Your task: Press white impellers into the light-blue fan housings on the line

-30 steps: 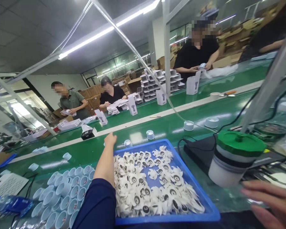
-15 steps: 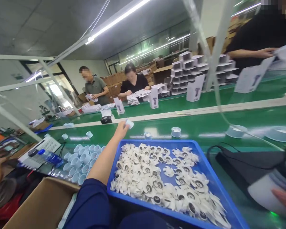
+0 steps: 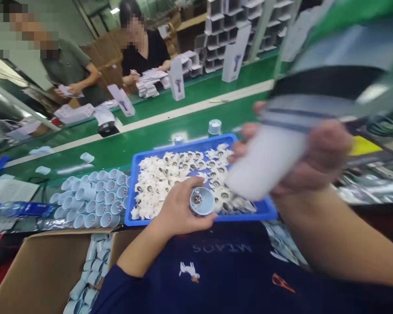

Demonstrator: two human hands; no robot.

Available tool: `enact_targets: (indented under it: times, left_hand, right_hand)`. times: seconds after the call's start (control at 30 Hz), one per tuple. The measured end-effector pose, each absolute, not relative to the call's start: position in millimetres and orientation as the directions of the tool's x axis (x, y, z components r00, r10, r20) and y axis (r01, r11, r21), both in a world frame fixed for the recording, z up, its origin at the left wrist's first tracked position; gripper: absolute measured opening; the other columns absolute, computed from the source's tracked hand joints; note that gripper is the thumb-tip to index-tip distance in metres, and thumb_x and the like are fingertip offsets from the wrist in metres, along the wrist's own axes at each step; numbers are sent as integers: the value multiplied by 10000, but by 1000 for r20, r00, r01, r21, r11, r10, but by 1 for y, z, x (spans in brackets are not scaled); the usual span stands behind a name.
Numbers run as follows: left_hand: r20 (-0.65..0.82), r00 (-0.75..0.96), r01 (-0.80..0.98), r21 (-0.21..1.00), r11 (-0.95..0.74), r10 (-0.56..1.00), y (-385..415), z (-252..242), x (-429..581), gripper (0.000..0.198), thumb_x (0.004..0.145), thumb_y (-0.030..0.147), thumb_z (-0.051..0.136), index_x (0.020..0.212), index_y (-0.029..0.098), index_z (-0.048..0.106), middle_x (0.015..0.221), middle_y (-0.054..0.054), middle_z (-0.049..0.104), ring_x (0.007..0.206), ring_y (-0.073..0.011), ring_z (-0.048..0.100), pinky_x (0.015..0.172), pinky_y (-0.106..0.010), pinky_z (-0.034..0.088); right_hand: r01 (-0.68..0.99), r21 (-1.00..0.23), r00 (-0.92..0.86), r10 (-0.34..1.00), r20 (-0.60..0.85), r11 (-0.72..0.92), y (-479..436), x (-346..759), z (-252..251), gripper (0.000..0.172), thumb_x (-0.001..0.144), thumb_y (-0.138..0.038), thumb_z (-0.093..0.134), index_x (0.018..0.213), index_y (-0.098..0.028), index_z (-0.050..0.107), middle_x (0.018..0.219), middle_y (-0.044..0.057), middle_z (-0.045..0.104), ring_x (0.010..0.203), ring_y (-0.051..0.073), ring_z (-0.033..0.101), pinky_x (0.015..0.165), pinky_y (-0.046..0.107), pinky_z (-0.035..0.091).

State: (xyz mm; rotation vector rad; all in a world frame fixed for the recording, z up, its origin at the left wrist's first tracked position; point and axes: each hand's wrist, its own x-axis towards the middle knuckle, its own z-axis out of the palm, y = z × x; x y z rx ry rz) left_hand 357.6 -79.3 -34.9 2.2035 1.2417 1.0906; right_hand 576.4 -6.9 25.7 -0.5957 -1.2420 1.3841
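Observation:
My left hand (image 3: 178, 209) grips a small round pale-blue cup-like part (image 3: 201, 201) with a metal pin inside, held over the near edge of a blue tray (image 3: 134, 192). The tray is full of white fan impellers (image 3: 170, 174). My right hand (image 3: 301, 165) is wrapped round a large white container with a dark band and green lid (image 3: 281, 144), lifted close to the camera and blurred by motion. It hangs above the tray's right end.
Rows of pale-blue cup parts (image 3: 91, 196) lie left of the tray, with more in a cardboard box (image 3: 46, 270) below. A green conveyor belt (image 3: 144, 139) carries loose cups. Two people (image 3: 144, 48) work on white boxes across the belt.
My left hand has come back from the belt with a cup part and now holds it near my body. My right hand has lifted the white container up toward the camera.

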Motion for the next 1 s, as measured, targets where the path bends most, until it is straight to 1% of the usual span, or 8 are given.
enact_targets:
  times: [0.1,0.2,0.37,0.57,0.7,0.87,0.93,1.0]
  left_hand:
    - [387,339,546,662,-514,858,-76,-31,376,460,699,502,814,1012,206,652,868,-32,706,755,-200,666,713,-313,538]
    - [381,305,503,714,-487,873,-78,-26,382,338,714,463,801,830,185,647,745,-4,666,631,-149,607,601,-259,487]
    - [387,301,490,721,-490,871,-82,-24,386,313,688,405,806,786,177,616,718,5,647,602,-135,579,568,-246,464]
    - [396,315,478,719,-505,862,-81,-25,388,296,687,372,807,808,180,617,745,0,658,628,-147,599,589,-256,468]
    - [280,315,509,756,-410,907,-83,-17,389,336,684,422,819,825,184,629,762,-10,673,650,-169,622,608,-273,484]
    - [-37,450,606,746,-275,892,-85,-11,374,770,656,546,844,1319,258,580,1119,-67,731,929,-282,707,769,-376,572]
    - [16,351,693,668,-271,936,-81,-22,349,803,663,528,847,1370,284,555,1271,-92,690,1082,-326,684,881,-446,564]
    - [224,94,729,648,-220,970,-76,-40,314,673,688,486,842,1280,261,612,1256,-109,693,1098,-322,683,911,-466,557]
  right_hand:
    - [-654,-751,-289,889,355,88,-9,538,38,531,611,-621,849,862,-214,619,839,11,609,670,164,620,574,279,566]
    - [-635,-769,-338,869,362,74,-15,527,35,581,623,-674,854,877,-201,633,864,41,623,678,182,629,550,282,571]
    - [-561,-821,-355,864,356,107,-23,538,32,590,612,-669,868,879,-199,630,865,37,626,700,188,637,635,315,600]
    - [-572,-814,-334,876,349,106,-26,540,36,589,602,-642,886,889,-216,598,860,25,633,692,189,639,637,329,601]
    - [-604,-789,-291,892,346,109,-22,534,34,577,602,-613,906,908,-228,605,862,19,640,687,186,641,607,313,590]
    - [-596,-800,-234,936,264,76,-11,559,22,565,597,-625,900,913,-236,640,915,14,638,713,169,643,617,306,581]
    - [-525,-842,-142,963,229,123,-10,589,7,570,584,-649,903,918,-250,670,908,8,623,729,160,638,650,314,573]
    - [-385,-900,17,976,216,206,-12,622,-11,547,613,-696,872,917,-277,694,907,17,607,746,172,633,660,337,570]
